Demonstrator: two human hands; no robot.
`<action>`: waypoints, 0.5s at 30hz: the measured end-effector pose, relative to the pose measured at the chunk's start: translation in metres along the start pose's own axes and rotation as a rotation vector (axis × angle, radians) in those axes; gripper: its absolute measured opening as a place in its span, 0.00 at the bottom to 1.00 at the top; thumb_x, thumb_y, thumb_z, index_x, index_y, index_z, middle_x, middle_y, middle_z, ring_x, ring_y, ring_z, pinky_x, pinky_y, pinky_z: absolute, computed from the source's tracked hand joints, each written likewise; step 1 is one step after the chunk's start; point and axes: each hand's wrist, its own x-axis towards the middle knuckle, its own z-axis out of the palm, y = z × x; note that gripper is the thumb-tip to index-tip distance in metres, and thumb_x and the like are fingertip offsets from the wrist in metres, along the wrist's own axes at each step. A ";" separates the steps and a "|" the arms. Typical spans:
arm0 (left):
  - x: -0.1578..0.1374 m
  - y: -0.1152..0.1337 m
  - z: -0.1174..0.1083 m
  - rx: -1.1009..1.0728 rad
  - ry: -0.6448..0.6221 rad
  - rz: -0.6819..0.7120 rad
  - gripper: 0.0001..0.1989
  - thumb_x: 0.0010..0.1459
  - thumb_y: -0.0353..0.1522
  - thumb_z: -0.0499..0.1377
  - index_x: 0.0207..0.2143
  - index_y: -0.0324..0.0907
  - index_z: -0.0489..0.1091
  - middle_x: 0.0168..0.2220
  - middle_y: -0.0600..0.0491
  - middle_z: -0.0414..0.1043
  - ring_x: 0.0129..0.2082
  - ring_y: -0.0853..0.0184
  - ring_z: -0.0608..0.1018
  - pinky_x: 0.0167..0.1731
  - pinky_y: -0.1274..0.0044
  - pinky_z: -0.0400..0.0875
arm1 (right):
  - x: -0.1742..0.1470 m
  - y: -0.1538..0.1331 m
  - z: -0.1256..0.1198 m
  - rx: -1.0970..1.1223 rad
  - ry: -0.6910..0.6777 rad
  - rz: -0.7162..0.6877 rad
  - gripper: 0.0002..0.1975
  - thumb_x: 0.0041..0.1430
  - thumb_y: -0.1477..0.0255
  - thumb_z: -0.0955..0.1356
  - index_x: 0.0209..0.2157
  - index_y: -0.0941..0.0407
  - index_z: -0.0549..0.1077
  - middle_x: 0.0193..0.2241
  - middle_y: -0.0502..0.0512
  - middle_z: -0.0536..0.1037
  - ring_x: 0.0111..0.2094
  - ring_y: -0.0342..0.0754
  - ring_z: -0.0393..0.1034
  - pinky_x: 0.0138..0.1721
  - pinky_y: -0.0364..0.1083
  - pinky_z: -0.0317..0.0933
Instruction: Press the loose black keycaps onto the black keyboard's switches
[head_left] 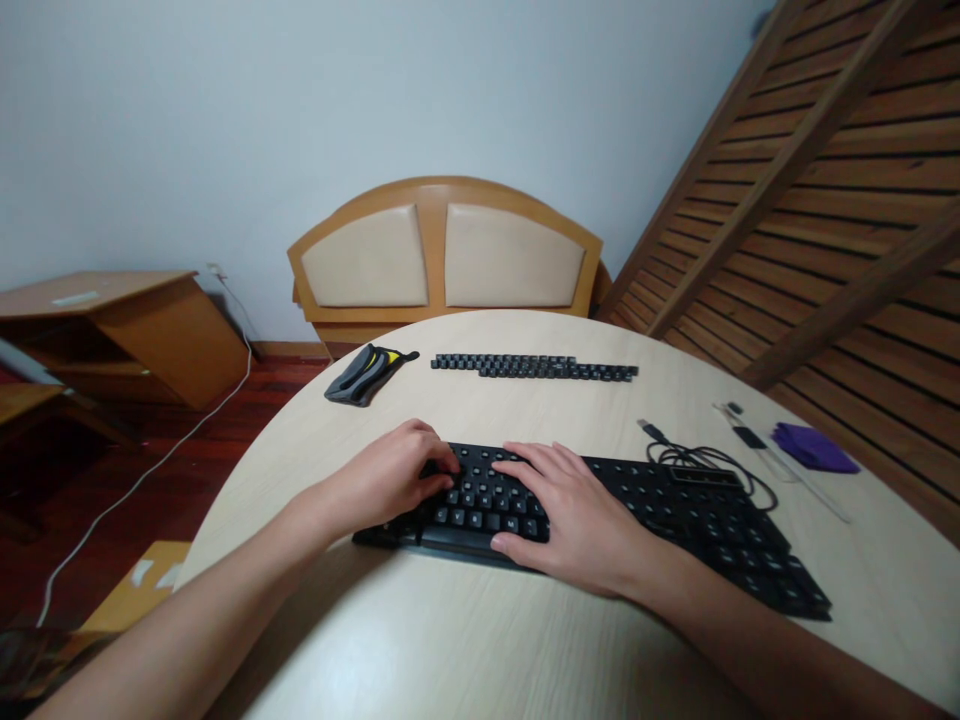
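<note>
A black computer keyboard lies at a slant across the round table in front of me. My left hand is over its left end, thumb and fingers curled in a pinch against the keys; whatever is between the fingertips is hidden. Spread over the middle of the keyboard is my right hand, fingers stretched out and thumb near the front edge. Farther back, loose black keycaps stand in neat rows. Beside the keyboard's far edge, its coiled cable ends in a USB plug.
On the pale table, a grey and yellow pouch lies at the back left. A purple cloth, a thin white stick and a small black item are at the right. Behind stands a padded headboard; slatted wood leans at right.
</note>
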 end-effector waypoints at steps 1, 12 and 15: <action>0.000 -0.003 0.000 -0.020 -0.001 0.018 0.06 0.60 0.30 0.63 0.40 0.44 0.78 0.40 0.50 0.78 0.43 0.60 0.77 0.47 0.70 0.72 | 0.000 0.000 0.000 0.002 0.001 -0.003 0.34 0.54 0.51 0.71 0.58 0.52 0.70 0.63 0.60 0.66 0.63 0.61 0.58 0.65 0.64 0.47; 0.002 -0.007 -0.003 -0.178 -0.087 -0.078 0.04 0.61 0.33 0.61 0.37 0.43 0.75 0.57 0.46 0.73 0.56 0.59 0.76 0.56 0.70 0.68 | 0.000 -0.001 -0.001 0.005 0.006 -0.001 0.35 0.53 0.50 0.71 0.58 0.54 0.70 0.63 0.61 0.66 0.62 0.61 0.59 0.65 0.63 0.48; 0.001 -0.006 -0.004 -0.135 -0.110 -0.035 0.05 0.62 0.33 0.60 0.39 0.43 0.75 0.56 0.46 0.74 0.55 0.59 0.77 0.54 0.71 0.69 | 0.000 0.000 0.000 0.010 0.005 -0.004 0.35 0.53 0.50 0.71 0.58 0.53 0.70 0.63 0.61 0.66 0.62 0.62 0.59 0.65 0.63 0.48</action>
